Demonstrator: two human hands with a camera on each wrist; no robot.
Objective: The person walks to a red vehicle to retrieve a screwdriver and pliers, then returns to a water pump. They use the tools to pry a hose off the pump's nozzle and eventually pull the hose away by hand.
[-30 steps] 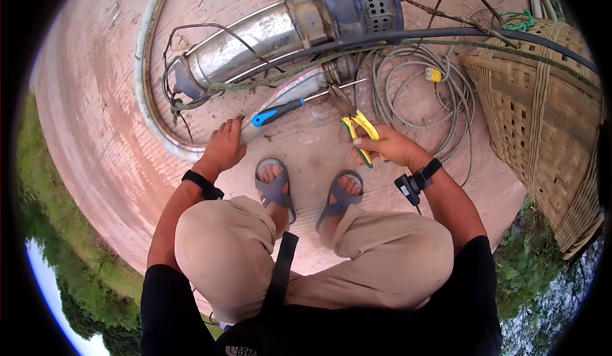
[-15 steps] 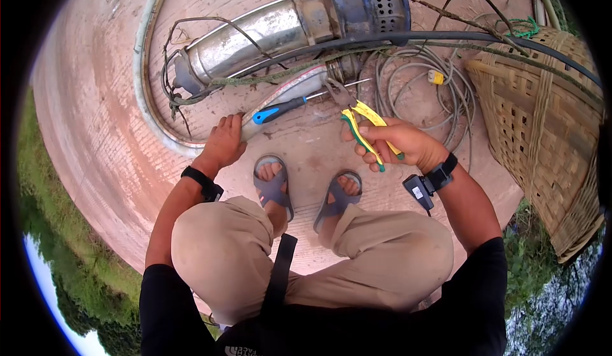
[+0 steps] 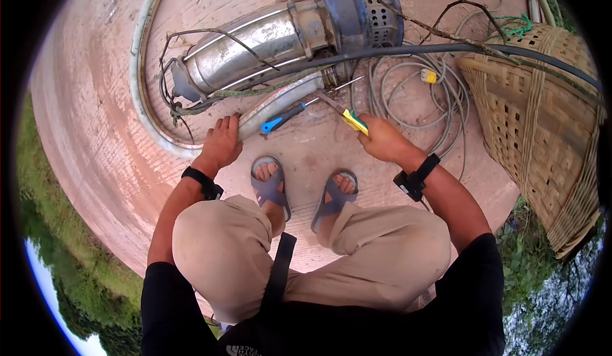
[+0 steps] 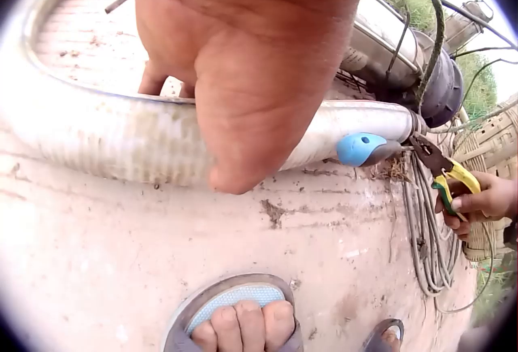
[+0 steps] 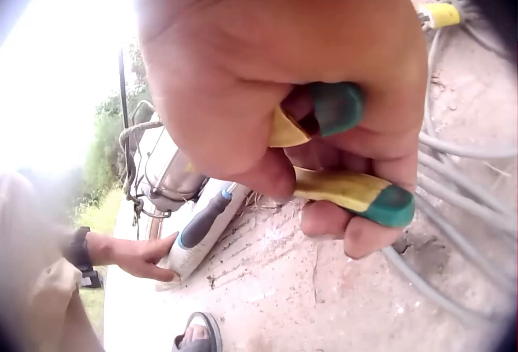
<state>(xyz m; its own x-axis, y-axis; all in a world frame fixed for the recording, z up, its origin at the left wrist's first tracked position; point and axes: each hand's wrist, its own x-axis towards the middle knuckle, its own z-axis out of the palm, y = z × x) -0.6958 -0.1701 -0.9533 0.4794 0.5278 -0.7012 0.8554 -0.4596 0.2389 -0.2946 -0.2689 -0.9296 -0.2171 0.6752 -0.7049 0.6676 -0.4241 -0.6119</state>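
My left hand grips the pale hose, its thumb on the near side and fingers over the far side. In my right hand are pliers with yellow and green handles. The dark plier head reaches to the hose's end, right at the fitting on the pump side. Along the hose lies a screwdriver with a blue and black handle, its shaft crossing the hose end near the plier tips. A metal submersible pump lies just beyond.
Coiled grey cable with a yellow tag lies to the right, beside a woven bamboo basket. A black pipe and thin twigs cross over the pump. Two sandalled feet stand close to the hose.
The right hand has moved forward and left with the pliers, and the spread handles have come closer together. The screwdriver's handle has shifted slightly right and down. The left hand stays on the hose.
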